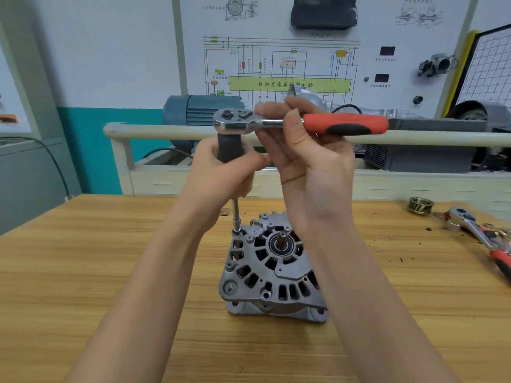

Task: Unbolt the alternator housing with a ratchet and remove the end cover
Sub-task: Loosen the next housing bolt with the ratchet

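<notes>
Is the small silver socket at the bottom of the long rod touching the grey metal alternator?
Touching. The head view shows the small silver socket seated on a bolt at the grey metal alternator's upper left corner, no gap visible.

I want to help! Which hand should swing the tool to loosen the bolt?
Probably the right hand: it already holds the red-handled chrome ratchet by its neck. The left hand is busy gripping the dark extension grip above the grey metal alternator.

Second ratchet handle cut off by the right edge
</notes>
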Demonstrator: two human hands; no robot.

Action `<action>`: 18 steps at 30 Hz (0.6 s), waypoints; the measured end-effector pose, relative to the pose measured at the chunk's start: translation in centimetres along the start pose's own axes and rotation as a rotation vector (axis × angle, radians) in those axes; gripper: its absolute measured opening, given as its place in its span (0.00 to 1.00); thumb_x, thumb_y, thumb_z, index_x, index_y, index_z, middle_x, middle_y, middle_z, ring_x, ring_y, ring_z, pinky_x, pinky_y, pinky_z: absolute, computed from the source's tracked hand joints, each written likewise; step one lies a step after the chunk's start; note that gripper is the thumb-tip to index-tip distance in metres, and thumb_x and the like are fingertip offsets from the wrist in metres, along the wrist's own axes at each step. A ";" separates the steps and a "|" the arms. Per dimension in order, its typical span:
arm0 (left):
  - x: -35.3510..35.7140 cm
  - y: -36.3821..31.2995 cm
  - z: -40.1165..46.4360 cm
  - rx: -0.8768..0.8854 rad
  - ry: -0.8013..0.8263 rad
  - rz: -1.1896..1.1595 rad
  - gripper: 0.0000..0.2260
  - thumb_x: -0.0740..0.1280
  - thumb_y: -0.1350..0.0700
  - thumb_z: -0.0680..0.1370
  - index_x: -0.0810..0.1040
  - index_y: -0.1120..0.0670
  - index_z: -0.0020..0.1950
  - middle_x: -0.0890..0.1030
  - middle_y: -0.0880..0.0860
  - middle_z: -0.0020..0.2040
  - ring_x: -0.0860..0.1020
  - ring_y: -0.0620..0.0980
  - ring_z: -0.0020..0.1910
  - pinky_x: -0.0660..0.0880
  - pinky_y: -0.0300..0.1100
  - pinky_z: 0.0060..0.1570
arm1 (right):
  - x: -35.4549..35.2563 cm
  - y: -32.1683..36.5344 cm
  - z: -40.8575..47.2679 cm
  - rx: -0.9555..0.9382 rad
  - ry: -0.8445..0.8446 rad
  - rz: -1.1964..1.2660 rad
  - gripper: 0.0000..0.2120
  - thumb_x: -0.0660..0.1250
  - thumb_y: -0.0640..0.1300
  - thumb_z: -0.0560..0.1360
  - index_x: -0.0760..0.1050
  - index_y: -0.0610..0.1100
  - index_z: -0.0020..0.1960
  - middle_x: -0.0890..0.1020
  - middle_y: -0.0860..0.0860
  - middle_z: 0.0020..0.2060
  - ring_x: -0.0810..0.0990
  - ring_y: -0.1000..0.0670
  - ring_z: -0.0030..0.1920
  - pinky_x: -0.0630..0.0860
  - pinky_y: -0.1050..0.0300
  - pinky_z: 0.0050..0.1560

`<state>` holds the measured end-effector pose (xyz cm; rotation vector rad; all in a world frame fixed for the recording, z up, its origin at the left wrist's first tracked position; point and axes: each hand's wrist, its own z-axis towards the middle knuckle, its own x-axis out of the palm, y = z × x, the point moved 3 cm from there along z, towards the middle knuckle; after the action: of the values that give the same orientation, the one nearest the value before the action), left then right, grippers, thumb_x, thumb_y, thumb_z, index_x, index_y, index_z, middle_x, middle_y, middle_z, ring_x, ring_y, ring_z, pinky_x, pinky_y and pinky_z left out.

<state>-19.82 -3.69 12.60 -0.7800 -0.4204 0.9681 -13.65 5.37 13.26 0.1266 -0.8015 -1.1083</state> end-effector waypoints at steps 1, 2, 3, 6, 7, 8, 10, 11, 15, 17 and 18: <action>-0.1 0.0 0.0 -0.001 0.057 -0.018 0.15 0.66 0.63 0.69 0.68 0.51 0.24 0.63 0.47 0.20 0.58 0.46 0.20 0.60 0.34 0.24 | -0.1 0.1 0.2 0.063 0.027 0.027 0.05 0.65 0.37 0.72 0.74 0.39 0.47 0.84 0.45 0.39 0.83 0.48 0.43 0.80 0.58 0.46; -0.2 0.0 0.0 -0.008 0.101 -0.032 0.16 0.66 0.63 0.69 0.67 0.51 0.23 0.62 0.47 0.20 0.58 0.47 0.20 0.59 0.34 0.24 | -0.3 0.3 0.4 0.114 0.053 0.056 0.06 0.64 0.38 0.71 0.74 0.39 0.48 0.84 0.45 0.39 0.83 0.49 0.43 0.80 0.59 0.46; -0.2 0.0 0.0 -0.020 0.126 -0.038 0.17 0.65 0.63 0.69 0.67 0.50 0.23 0.62 0.48 0.20 0.57 0.47 0.20 0.59 0.34 0.24 | -0.3 0.4 0.5 0.145 0.068 0.077 0.07 0.63 0.38 0.70 0.74 0.39 0.48 0.84 0.46 0.39 0.84 0.49 0.43 0.80 0.59 0.46; -0.1 0.0 0.1 -0.039 0.060 0.001 0.18 0.65 0.62 0.69 0.66 0.49 0.21 0.62 0.47 0.20 0.58 0.46 0.19 0.60 0.34 0.24 | -0.1 0.3 0.3 0.105 0.034 0.070 0.06 0.64 0.37 0.71 0.74 0.39 0.47 0.84 0.45 0.39 0.84 0.49 0.43 0.80 0.59 0.46; 0.0 0.1 0.1 -0.038 -0.014 0.026 0.17 0.65 0.61 0.68 0.66 0.49 0.21 0.63 0.47 0.20 0.59 0.46 0.19 0.60 0.34 0.23 | 0.0 0.2 0.1 0.045 -0.001 0.044 0.04 0.65 0.36 0.72 0.75 0.39 0.47 0.84 0.45 0.39 0.83 0.49 0.42 0.80 0.59 0.45; 0.1 0.2 0.1 -0.035 -0.105 0.043 0.16 0.65 0.60 0.68 0.66 0.48 0.22 0.63 0.46 0.20 0.60 0.45 0.20 0.61 0.34 0.23 | 0.1 0.0 -0.2 -0.032 -0.038 0.012 0.03 0.65 0.34 0.73 0.75 0.39 0.46 0.83 0.44 0.39 0.83 0.48 0.42 0.80 0.58 0.46; 0.2 0.6 0.0 -0.026 -0.288 0.032 0.13 0.64 0.59 0.66 0.65 0.50 0.24 0.63 0.47 0.22 0.59 0.46 0.22 0.59 0.36 0.25 | 0.6 -0.5 -1.0 -0.187 -0.091 -0.069 0.06 0.65 0.30 0.72 0.75 0.38 0.46 0.83 0.43 0.39 0.84 0.49 0.43 0.80 0.57 0.47; 0.3 0.7 0.0 -0.022 -0.349 0.014 0.12 0.65 0.58 0.66 0.65 0.50 0.26 0.62 0.48 0.23 0.59 0.46 0.24 0.58 0.37 0.25 | 0.9 -0.7 -1.4 -0.248 -0.100 -0.109 0.07 0.65 0.28 0.72 0.75 0.37 0.46 0.82 0.43 0.39 0.84 0.49 0.43 0.80 0.56 0.48; 0.1 0.8 0.2 -0.029 -0.285 0.008 0.14 0.66 0.58 0.67 0.67 0.49 0.22 0.63 0.46 0.21 0.60 0.45 0.21 0.59 0.34 0.23 | 1.2 -0.7 -1.5 -0.273 -0.071 -0.129 0.08 0.65 0.26 0.72 0.75 0.37 0.46 0.82 0.44 0.38 0.83 0.49 0.43 0.81 0.55 0.48; -0.1 0.6 0.2 -0.023 -0.128 0.015 0.16 0.66 0.60 0.67 0.68 0.49 0.21 0.64 0.45 0.20 0.60 0.45 0.19 0.60 0.34 0.23 | 0.7 -0.2 -0.9 -0.171 -0.045 -0.074 0.06 0.65 0.29 0.72 0.75 0.37 0.46 0.83 0.44 0.38 0.83 0.48 0.42 0.80 0.56 0.46; -0.2 0.5 0.2 -0.013 -0.039 0.000 0.16 0.67 0.62 0.67 0.68 0.49 0.22 0.63 0.46 0.19 0.60 0.45 0.19 0.60 0.34 0.23 | 0.5 0.0 -0.6 -0.102 -0.029 -0.049 0.05 0.65 0.30 0.72 0.75 0.37 0.46 0.83 0.44 0.38 0.83 0.48 0.41 0.80 0.57 0.45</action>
<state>-20.37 -3.65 12.39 -0.7738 -0.4614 0.9826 -13.23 4.78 13.09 0.0445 -0.7695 -1.1972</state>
